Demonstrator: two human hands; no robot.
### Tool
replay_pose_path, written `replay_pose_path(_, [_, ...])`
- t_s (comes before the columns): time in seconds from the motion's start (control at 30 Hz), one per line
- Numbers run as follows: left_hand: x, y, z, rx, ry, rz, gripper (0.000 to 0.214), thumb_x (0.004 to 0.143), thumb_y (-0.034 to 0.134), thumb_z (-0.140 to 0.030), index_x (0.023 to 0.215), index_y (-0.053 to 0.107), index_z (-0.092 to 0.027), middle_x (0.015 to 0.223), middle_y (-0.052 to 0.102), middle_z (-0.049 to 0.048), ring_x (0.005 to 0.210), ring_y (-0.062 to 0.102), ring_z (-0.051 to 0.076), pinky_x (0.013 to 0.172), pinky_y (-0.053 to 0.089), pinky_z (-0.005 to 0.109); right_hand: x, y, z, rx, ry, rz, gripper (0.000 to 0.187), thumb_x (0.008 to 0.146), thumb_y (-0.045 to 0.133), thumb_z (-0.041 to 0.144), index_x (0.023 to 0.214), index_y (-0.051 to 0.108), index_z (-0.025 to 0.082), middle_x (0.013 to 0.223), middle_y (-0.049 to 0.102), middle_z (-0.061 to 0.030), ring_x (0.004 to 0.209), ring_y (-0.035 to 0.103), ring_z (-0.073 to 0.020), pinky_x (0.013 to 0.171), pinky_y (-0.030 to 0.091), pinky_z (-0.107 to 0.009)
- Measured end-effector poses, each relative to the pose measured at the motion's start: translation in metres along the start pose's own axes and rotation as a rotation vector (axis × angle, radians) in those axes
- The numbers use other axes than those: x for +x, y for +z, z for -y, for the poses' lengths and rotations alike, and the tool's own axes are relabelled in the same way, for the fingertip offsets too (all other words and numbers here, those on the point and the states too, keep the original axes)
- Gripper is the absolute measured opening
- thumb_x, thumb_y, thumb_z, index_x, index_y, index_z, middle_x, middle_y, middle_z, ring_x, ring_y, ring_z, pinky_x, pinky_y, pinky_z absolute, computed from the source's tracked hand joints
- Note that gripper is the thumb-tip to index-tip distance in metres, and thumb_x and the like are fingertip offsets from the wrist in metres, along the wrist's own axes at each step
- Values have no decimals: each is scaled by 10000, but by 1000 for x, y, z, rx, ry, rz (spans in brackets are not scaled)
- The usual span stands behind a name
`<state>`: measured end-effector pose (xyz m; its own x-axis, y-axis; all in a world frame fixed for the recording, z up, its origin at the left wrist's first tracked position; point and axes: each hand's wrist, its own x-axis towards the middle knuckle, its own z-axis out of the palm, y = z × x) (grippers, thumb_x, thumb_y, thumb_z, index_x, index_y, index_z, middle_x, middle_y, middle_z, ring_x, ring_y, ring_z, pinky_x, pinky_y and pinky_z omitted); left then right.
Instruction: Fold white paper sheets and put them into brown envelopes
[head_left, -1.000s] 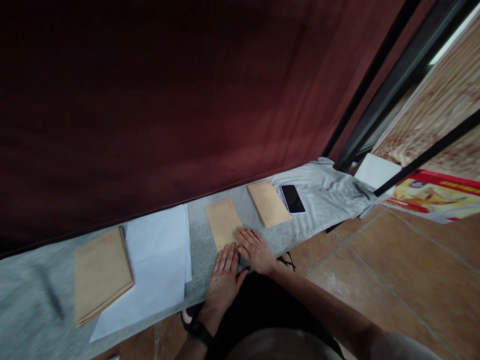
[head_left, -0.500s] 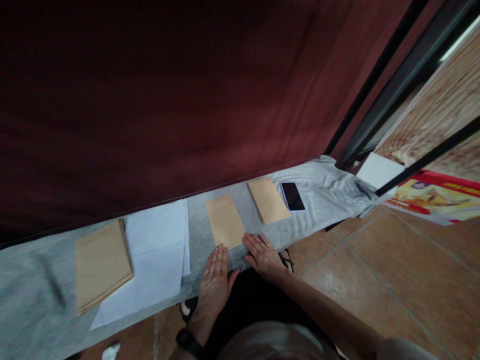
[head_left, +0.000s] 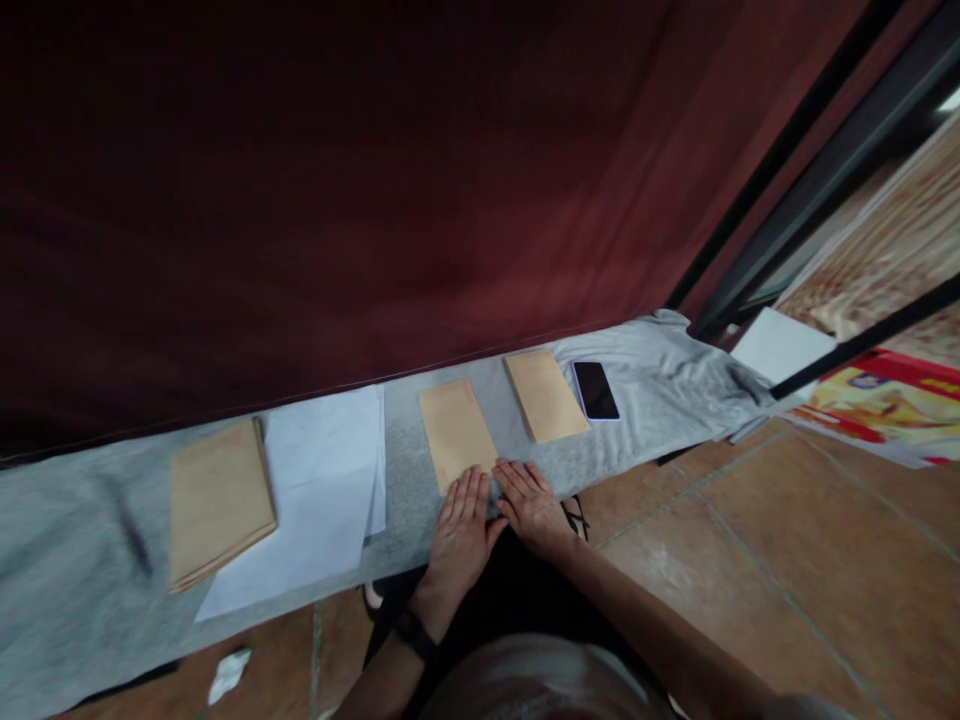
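Note:
A single brown paper envelope (head_left: pixel 457 430) lies flat before me on the grey cloth. Across its near edge rest the outstretched fingers of my left hand (head_left: pixel 461 535), palm down. My right hand (head_left: pixel 534 510) lies flat beside it, fingertips at the envelope's near right corner, fingers straight. The two hands are close together, and neither grips anything. To the right is a small stack of similar envelopes (head_left: pixel 546 395), with a dark-screened phone (head_left: pixel 596 390) just beyond it. On the left, white paper sheets (head_left: pixel 322 500) lie partly under a thicker stack of brown envelopes (head_left: pixel 221 505).
A grey cloth (head_left: pixel 405 470) covers the long narrow surface, which runs along a dark red curtain (head_left: pixel 450 200). Black metal bars (head_left: pixel 780 160) stand at the right, near a colourful printed box (head_left: pixel 892 400). A crumpled white scrap (head_left: pixel 229 675) lies on the tiled floor.
My left hand has slid right along the envelope's near edge, closer to my right hand. The right hand stays by the corner. The whole view has shifted slightly.

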<state>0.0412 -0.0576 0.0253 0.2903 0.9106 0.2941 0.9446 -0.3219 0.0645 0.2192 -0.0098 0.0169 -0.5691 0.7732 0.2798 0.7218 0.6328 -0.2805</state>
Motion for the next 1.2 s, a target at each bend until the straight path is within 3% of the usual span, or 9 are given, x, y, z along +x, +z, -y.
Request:
replay_pose_path(0.2, [5,-6,15,-34,105,68,717,978,459,-488,1574,253,-148,1585,399,142,1474,362,255,1217,321,447,-1,0,-1,-9,-4,-3,527,1019,463,282,1528,415,152,1537,462,-116,1418,428,-245,1212,275,-470])
replay_pose_path(0.43, [-6,-11,28,-34,100,85,677,970,492,-458,1527,341,-105,1574,413,163,1476,358,246,1210,331,422,-2,-6,0,-11,-18,-10,511,1032,444,283,1525,417,148,1534,467,-109,1412,437,-245,1216,267,-459])
replay_pose_path(0.8, [-8,-9,28,-44,72,137,700,973,470,-466,1546,302,-101,1599,365,165,1497,310,241,1230,293,427,4,0,17,33,-67,40,509,1038,422,299,1533,409,185,1547,450,-92,1440,398,-249,1227,222,-495])
replay_pose_path(1.2, [-21,-9,37,19,29,19,647,977,458,-455,1504,385,-87,1553,447,172,1456,396,266,1175,393,425,1,-4,11,12,32,2,493,1035,448,303,1512,439,181,1536,467,-71,1404,445,-248,1216,260,-475])
